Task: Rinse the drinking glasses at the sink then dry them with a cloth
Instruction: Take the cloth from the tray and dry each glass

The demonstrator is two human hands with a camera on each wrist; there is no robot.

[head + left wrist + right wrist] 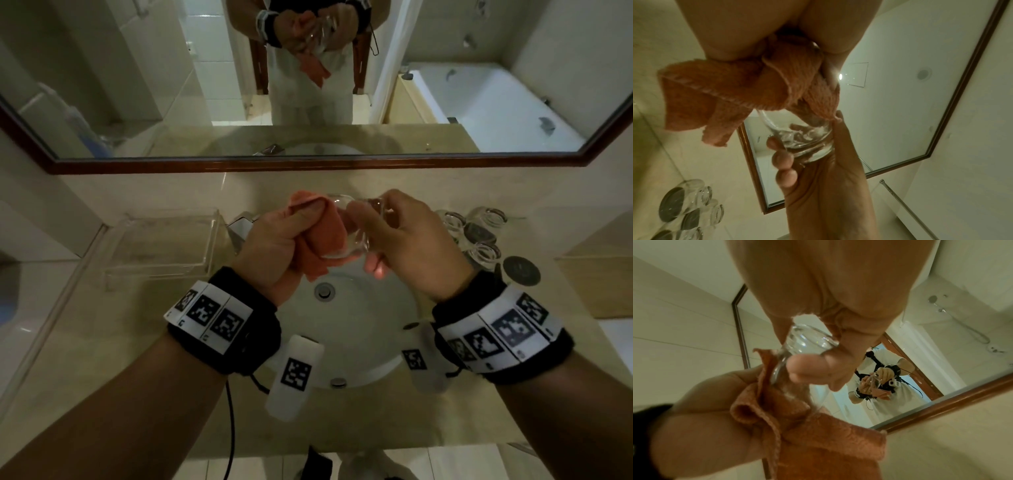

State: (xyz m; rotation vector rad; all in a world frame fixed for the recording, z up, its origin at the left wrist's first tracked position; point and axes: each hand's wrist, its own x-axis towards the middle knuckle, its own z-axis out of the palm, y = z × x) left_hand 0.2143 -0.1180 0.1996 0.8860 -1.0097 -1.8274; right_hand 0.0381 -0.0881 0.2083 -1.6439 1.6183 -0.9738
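Observation:
A clear drinking glass lies on its side in the air above the white sink. My right hand grips its thick base with curled fingers. My left hand grips an orange cloth, and part of the cloth is stuffed into the glass's mouth. The rest of the cloth hangs below the left hand. Several more glasses stand upside down on the counter to the right of the sink, also seen in the left wrist view.
A clear plastic tray sits on the counter left of the sink. The chrome tap rises behind the left hand. A dark round coaster lies near the glasses. A wood-framed mirror spans the wall behind.

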